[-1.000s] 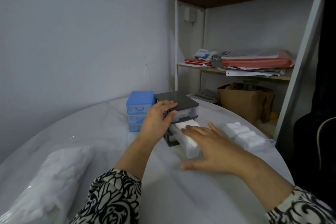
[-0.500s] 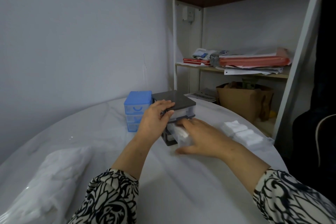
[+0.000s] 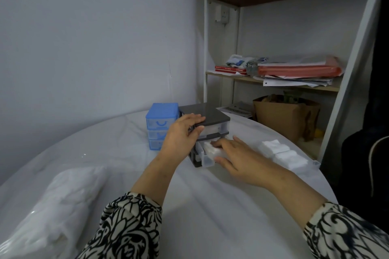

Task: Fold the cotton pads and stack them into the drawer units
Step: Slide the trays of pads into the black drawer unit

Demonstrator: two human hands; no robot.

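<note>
The right hand (image 3: 237,157) covers most of the bottom drawer (image 3: 205,156) of the dark drawer unit (image 3: 207,120), so the drawer's front and most of its contents are hidden; only a white edge of folded pads (image 3: 210,149) shows beneath the fingers, which lie flat and nearly straight over them. The left hand (image 3: 181,136) rests on the unit's near left corner, fingers bent over the lid's edge and thumb against its front. The clear drawer stands partly out. A blue drawer unit (image 3: 161,124) sits just left of the dark one, touching it or nearly so. More white pads (image 3: 282,153) lie in rows to the right. All stand on a round table (image 3: 189,206) under a white cover, a plastic bag (image 3: 52,212) of white material at its near left. Shelves (image 3: 273,82) of papers and folders line the far right wall.
</note>
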